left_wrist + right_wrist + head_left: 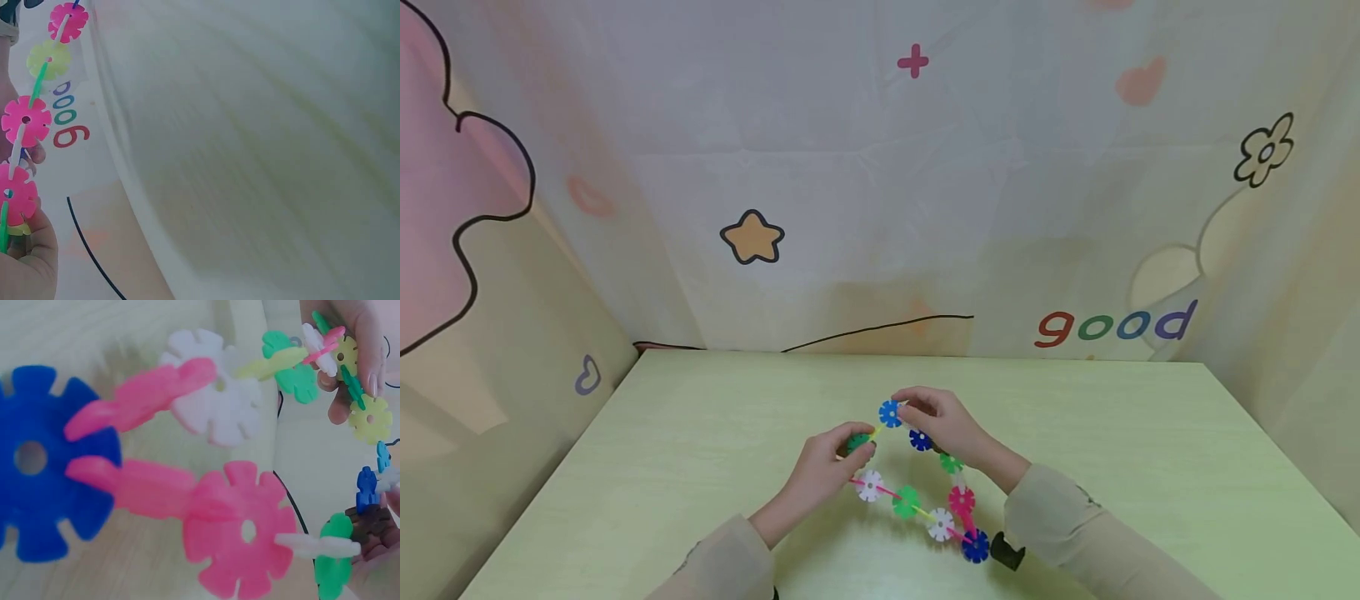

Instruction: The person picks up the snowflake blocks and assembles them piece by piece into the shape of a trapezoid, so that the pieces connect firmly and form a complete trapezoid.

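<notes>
Both hands hold a loop of interlocking plastic snowflake discs over the table. My left hand (831,462) pinches a green disc (857,442) at the loop's left corner. At the top, a bright blue disc (891,414) is between the thumb and fingers of my right hand (943,421). The lower side runs through a white disc (870,486) and a green one to a dark blue disc (976,547) hanging nearest me. A pink disc (240,531) shows large in the right wrist view, and more pink discs (26,121) line the left wrist view. The fingers partly hide some pieces.
A pale wooden table (685,467) spreads beneath the hands. Behind it hangs a printed cloth (850,183) with a star and the word "good". A small black piece (1007,552) shows beside the right sleeve (1067,517).
</notes>
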`<state>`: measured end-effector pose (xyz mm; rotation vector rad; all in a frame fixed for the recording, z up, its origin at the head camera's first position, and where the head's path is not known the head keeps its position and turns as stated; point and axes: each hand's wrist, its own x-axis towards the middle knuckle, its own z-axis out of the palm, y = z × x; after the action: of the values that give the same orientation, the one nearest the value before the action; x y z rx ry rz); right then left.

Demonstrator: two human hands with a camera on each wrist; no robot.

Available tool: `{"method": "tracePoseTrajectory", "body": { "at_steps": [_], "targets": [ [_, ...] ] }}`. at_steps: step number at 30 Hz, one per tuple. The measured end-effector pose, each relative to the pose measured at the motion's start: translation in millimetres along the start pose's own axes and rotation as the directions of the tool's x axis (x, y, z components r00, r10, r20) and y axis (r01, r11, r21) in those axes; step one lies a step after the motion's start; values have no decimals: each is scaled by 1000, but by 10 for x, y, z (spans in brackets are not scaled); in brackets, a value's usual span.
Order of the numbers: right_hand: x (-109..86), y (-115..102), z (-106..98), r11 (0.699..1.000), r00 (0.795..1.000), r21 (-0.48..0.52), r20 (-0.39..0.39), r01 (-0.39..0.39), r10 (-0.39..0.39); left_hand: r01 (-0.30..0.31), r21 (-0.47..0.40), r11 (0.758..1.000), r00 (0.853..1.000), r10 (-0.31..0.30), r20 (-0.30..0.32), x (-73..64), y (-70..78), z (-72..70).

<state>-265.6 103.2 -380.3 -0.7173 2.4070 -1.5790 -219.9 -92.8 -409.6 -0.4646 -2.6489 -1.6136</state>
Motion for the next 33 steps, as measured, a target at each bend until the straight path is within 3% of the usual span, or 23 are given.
{"method": "tracePoseTrajectory", "body": {
  "at_steps": [6,33],
  "targets": [
    [23,12,-19,998,999,56,-43,-25,27,-18,3,1000,1000,18,24,-8,32,10],
    [-12,-52,-141,1000,996,-18,89,20,-18,-44,30,999,998,43,47,-22,48,3]
  ]
}}
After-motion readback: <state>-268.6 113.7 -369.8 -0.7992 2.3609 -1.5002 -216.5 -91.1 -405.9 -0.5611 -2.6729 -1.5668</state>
